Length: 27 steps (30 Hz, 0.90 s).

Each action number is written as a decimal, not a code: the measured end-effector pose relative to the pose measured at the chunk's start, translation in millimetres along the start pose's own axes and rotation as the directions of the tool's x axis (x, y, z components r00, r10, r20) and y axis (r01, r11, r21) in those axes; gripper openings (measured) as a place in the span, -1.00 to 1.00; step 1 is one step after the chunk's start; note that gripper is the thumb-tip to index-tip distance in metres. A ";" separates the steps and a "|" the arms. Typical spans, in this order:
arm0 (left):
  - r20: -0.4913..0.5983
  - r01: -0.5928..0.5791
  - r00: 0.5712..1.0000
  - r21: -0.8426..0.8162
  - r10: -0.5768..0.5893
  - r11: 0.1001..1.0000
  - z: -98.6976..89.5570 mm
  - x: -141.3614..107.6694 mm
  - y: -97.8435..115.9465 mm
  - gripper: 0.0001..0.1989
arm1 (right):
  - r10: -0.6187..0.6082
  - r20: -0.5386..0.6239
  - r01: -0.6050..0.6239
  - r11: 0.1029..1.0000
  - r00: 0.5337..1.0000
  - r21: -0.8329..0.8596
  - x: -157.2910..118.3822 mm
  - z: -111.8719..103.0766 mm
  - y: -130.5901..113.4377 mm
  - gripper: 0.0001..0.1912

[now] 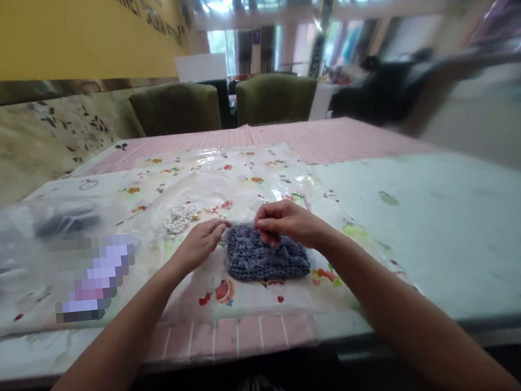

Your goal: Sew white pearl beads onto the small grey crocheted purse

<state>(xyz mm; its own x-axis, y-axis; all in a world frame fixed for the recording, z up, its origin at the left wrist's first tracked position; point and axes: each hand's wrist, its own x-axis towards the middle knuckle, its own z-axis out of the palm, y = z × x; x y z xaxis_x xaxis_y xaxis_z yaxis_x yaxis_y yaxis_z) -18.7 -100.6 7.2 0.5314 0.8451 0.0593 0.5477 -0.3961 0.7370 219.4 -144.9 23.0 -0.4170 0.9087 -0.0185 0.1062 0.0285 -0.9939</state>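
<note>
The blue-grey crocheted piece (268,262) was lying on the fruit-patterned tablecloth (250,306). Above it was the right hand (281,221), with its fingers curled and thumb against index finger; whether these pinched something thin, one could not tell. The left hand (204,241), fingers rather straight, was at its left edge, its hold unclear, near white pearl beads (180,218).

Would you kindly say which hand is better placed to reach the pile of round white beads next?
Probably the left hand: it is beside the white bead pile, while the right hand, seemingly pinched, is farther off, over the blue-grey rectangular knitted piece.
</note>
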 end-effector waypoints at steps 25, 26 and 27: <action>-0.265 -0.239 0.932 0.061 0.247 0.969 36.5 -0.2 -1.8 -0.68 | 0.139 0.207 -0.106 0.981 0.968 -0.165 -23.9 -44.7 6.8 -0.88; -0.347 -0.250 0.900 0.088 0.265 0.964 36.1 -4.0 1.0 -0.68 | 0.092 0.165 -0.070 0.988 0.982 -0.136 -25.3 -45.5 4.7 -0.89; -0.410 -0.262 0.868 0.105 0.282 0.959 35.4 -8.0 4.3 -0.68 | 0.037 0.101 -0.028 0.995 0.994 -0.097 -26.1 -46.0 3.1 -0.90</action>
<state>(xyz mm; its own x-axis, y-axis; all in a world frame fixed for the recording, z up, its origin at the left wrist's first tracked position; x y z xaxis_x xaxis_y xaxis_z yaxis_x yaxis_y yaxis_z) 2.3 -121.7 -13.9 0.3505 0.7689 0.5347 0.4547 -0.6389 0.6206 272.2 -149.4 25.4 -0.5015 0.8626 -0.0664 0.2050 0.0439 -0.9778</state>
